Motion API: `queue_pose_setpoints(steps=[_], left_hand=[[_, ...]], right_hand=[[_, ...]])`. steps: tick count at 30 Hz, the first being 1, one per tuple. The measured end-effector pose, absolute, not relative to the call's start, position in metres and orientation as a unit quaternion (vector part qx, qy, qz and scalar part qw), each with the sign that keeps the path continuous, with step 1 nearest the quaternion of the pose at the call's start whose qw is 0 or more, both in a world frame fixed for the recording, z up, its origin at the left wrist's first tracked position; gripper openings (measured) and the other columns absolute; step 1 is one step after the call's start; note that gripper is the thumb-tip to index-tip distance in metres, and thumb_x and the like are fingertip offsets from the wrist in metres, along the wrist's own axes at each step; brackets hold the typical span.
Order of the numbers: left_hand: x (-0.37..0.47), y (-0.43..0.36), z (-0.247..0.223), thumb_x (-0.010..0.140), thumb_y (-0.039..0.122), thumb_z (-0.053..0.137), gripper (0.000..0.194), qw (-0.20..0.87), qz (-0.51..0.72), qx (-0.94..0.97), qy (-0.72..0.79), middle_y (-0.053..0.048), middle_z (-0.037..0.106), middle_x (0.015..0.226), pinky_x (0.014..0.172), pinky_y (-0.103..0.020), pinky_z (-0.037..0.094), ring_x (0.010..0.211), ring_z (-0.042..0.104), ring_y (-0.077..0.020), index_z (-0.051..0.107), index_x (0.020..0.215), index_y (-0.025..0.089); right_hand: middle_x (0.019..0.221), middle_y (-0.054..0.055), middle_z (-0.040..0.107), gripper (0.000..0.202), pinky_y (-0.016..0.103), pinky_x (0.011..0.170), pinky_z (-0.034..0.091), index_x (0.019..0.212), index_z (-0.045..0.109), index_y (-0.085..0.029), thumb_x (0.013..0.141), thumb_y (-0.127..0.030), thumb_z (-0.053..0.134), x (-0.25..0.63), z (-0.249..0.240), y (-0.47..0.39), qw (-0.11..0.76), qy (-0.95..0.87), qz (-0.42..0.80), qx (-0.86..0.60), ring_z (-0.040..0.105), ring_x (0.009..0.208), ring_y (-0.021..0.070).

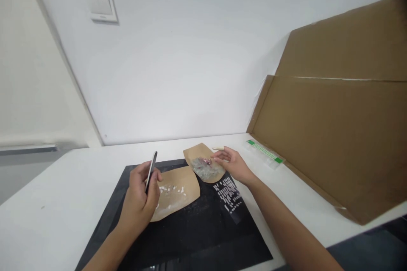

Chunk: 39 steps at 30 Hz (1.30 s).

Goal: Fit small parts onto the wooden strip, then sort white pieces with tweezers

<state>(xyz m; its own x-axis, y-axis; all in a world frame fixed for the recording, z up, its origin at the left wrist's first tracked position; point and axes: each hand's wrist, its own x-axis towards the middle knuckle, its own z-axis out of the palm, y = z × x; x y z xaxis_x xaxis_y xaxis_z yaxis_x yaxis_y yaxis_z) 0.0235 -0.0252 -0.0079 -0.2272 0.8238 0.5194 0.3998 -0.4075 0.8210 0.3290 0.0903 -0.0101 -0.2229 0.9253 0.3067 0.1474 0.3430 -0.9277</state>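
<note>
My left hand (141, 192) is wrapped round a thin, dark-and-white flat object (151, 169), held upright on its edge. Beneath and beside it, a brown paper sheet (181, 178) carries several small white pieces. My right hand (233, 164) is over the right edge of a second brown sheet (199, 150), which bears a crumpled greyish, see-through material (205, 170) and something small and reddish near my fingertips. Those fingers are bent, and whether they pinch anything is too small to tell. One finger has a pale cover on its tip. Both sheets lie on a black mat (197, 233).
Rows of small white pieces (228, 194) lie on the mat's right side. A clear strip with a green label (265, 151) rests on the white table (63, 190), beside a large open cardboard piece (337, 127). A wall stands behind.
</note>
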Motion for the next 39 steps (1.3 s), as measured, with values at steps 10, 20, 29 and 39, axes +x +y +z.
queue_pose_setpoints(steps=[10,20,29,39], left_hand=[[0.020,-0.025,-0.011,0.100,0.038,0.053,0.039,0.180,0.567,0.612,0.521,-0.004,0.066,0.099,0.054,-0.026,0.054,0.053,0.058,-0.0103,0.045,0.134,0.019],[0.020,-0.024,-0.008,0.100,0.040,0.057,0.035,0.167,0.522,0.652,0.524,-0.002,0.069,0.089,0.046,-0.022,0.047,0.059,0.067,-0.0134,0.059,0.130,0.023],[0.027,-0.028,-0.009,0.103,0.035,0.055,0.033,0.156,0.499,0.702,0.483,-0.001,0.068,0.085,0.058,-0.025,0.053,0.066,0.068,-0.0148,0.063,0.134,0.025],[0.034,-0.033,-0.012,0.103,0.038,0.054,0.036,0.273,0.466,0.702,0.464,-0.005,0.073,0.096,0.041,-0.020,0.052,0.055,0.068,-0.0121,0.063,0.137,0.028]], right_hand=[[0.108,0.012,0.080,0.049,0.046,0.097,0.057,0.116,0.069,-0.019,0.077,-0.041,0.087,0.341,0.000,0.090,0.529,-0.624,0.420,-0.393,0.074,0.107,0.0281],[0.087,0.004,0.075,0.049,0.030,0.072,0.058,0.105,0.072,-0.018,0.065,-0.036,0.093,0.334,-0.005,0.090,0.537,-0.609,0.428,-0.397,0.072,0.083,0.0195],[0.074,0.003,0.072,0.034,0.021,0.042,0.046,0.080,0.067,-0.017,0.067,-0.038,0.091,0.312,-0.008,0.079,0.541,-0.589,0.431,-0.418,0.068,0.064,0.0174],[0.074,0.003,0.076,0.023,0.029,0.060,0.055,0.087,0.072,-0.021,0.081,-0.039,0.085,0.260,0.000,0.024,0.529,-0.702,0.266,-0.396,0.069,0.063,0.0173]])
